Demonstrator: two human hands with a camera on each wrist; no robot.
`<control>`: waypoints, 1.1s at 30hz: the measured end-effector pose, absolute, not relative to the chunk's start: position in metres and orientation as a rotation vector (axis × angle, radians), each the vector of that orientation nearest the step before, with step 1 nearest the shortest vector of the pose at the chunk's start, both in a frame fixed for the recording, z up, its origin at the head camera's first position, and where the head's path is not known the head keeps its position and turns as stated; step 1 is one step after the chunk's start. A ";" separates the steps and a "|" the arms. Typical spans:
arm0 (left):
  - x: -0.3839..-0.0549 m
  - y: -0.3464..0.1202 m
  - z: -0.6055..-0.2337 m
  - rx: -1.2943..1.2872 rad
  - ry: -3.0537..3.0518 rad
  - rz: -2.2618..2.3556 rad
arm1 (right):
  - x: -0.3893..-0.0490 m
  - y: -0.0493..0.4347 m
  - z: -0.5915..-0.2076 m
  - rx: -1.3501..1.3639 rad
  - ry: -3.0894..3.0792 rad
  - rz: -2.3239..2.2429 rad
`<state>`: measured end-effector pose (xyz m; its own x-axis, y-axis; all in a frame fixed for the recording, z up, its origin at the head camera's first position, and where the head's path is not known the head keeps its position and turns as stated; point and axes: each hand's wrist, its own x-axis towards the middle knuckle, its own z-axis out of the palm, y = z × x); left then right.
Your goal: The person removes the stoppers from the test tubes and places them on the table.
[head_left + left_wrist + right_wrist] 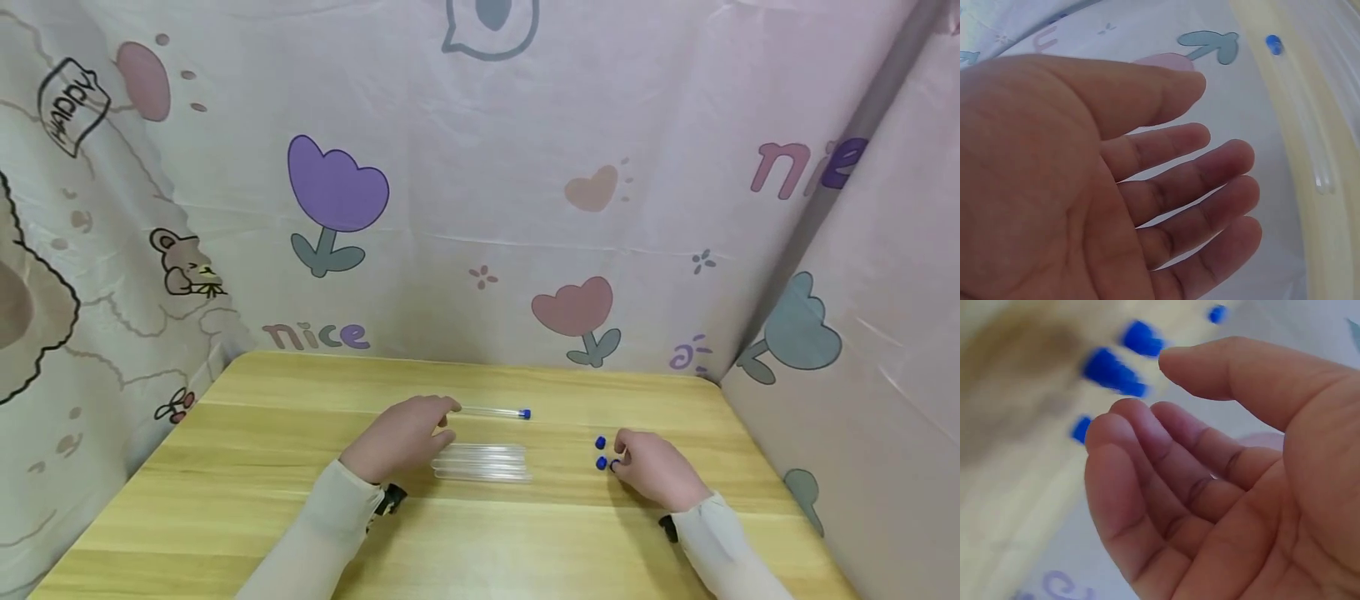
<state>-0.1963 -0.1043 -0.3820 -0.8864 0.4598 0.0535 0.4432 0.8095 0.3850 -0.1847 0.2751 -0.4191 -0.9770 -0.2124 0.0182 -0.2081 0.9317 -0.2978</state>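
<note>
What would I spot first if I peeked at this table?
Probably the bright blue caps lying on the wooden table, right by the right hand, whose fingers are loosely curled with nothing in them. Next, the clear tubes lying side by side in the middle, and one capped tube behind them at the fingertips of the left hand. Behind it all hangs a pink cloth with big tulips.

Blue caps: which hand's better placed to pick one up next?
Right. The right hand lies open beside the loose blue caps, fingertips almost touching them. The left hand is over by the clear tubes, farther off.
</note>
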 end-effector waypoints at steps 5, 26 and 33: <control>-0.192 -0.104 -0.374 0.738 2.992 0.618 | -0.180 0.258 -0.391 -0.443 3.136 -0.568; -0.190 -0.113 -0.360 0.701 3.108 0.666 | -0.164 0.206 -0.352 -0.654 3.357 -0.682; -0.188 -0.117 -0.359 0.684 3.123 0.673 | -0.164 0.207 -0.352 -0.637 3.422 -0.641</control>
